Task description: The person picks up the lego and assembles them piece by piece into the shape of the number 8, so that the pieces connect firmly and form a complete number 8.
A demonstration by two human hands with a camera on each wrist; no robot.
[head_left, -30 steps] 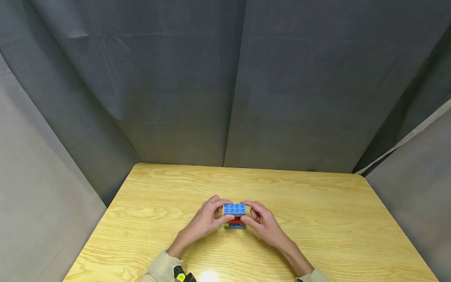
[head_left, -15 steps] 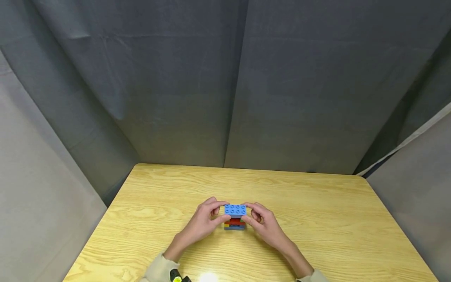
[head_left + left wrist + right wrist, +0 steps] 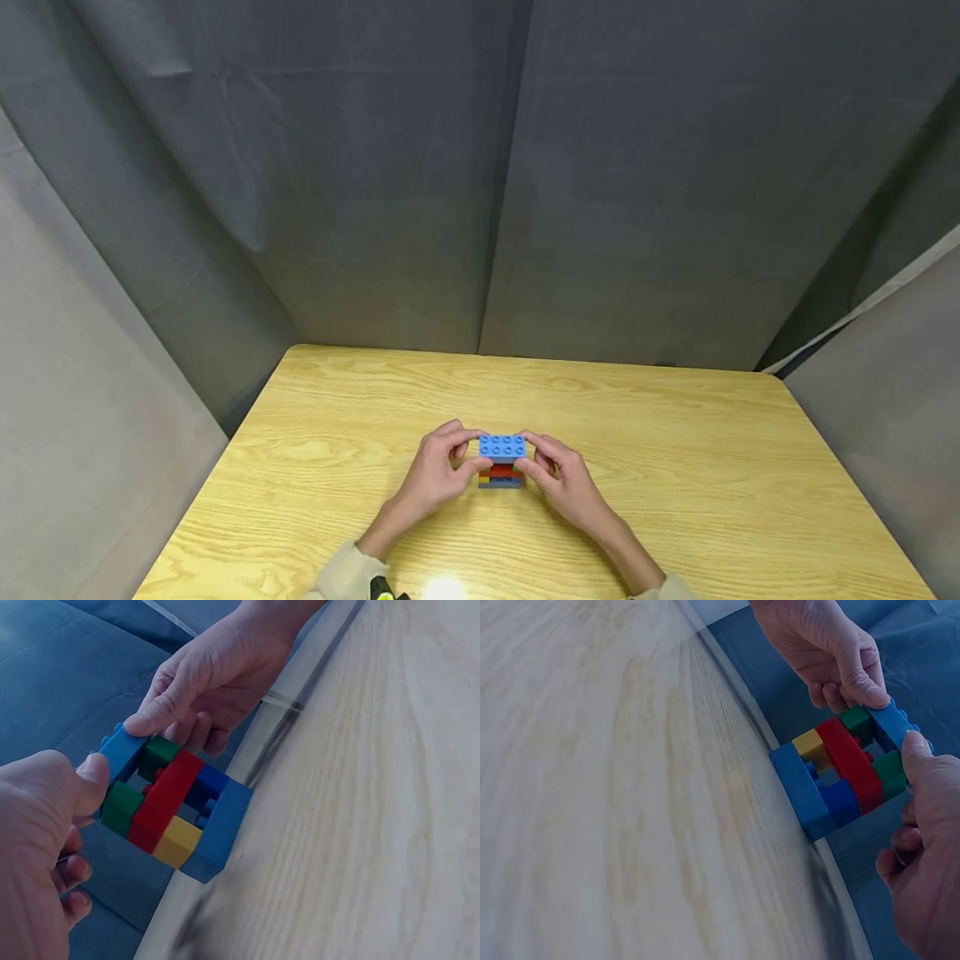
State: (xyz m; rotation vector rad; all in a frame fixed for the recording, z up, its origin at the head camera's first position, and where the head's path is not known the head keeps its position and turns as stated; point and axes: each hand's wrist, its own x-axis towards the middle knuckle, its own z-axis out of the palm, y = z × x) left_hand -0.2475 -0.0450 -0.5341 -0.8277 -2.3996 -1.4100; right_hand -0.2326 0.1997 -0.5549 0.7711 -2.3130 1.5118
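A small stack of toy building bricks stands on the wooden table [image 3: 645, 450]. Its top is a light blue brick [image 3: 502, 446] with studs; two green bricks [image 3: 122, 808] support its ends. Beneath these lies a long red brick [image 3: 166, 799], then a yellow brick [image 3: 178, 841] and a dark blue brick [image 3: 841, 802] with a gap between them. Another blue brick [image 3: 219, 832] forms the base. My left hand [image 3: 435, 473] pinches the top brick's left end between thumb and fingers. At the opposite end, my right hand [image 3: 567, 483] pinches the same brick. Some fingertips are hidden behind it.
Grey curtains [image 3: 375, 208] hang behind the table's far edge, and paler cloth panels [image 3: 82, 400] flank both sides. A bright light reflection lies on the tabletop near the front. Part of a black device shows at the left sleeve [image 3: 348, 571].
My left thumb has drawn back slightly to the left along the top brick's front. The stack and my right hand stay almost where they were.
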